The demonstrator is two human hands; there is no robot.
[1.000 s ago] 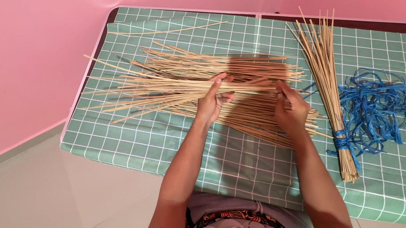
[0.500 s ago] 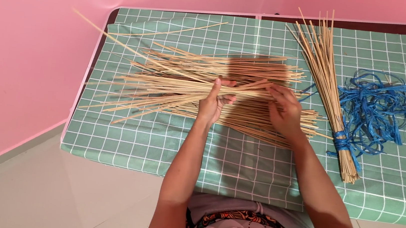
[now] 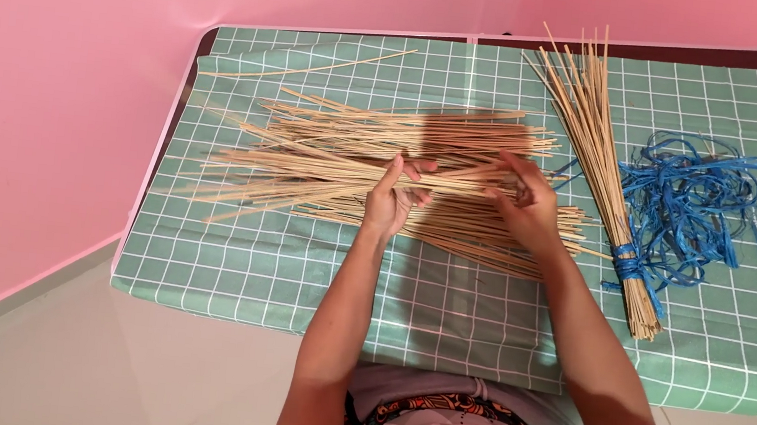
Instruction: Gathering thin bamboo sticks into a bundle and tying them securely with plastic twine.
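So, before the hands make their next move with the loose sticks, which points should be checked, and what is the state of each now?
1. Left hand holds sticks: ok, fingers curled round a few.
2. Right hand on the same sticks: ok.
3. Loose sticks on the green checked cloth: ok, though spread unevenly.
4. Tied bundle apart from the pile: not ok, its stems touch the pile's right end.
5. Blue cord clear of both hands: ok.
6. Firmness of the grip: cannot tell.
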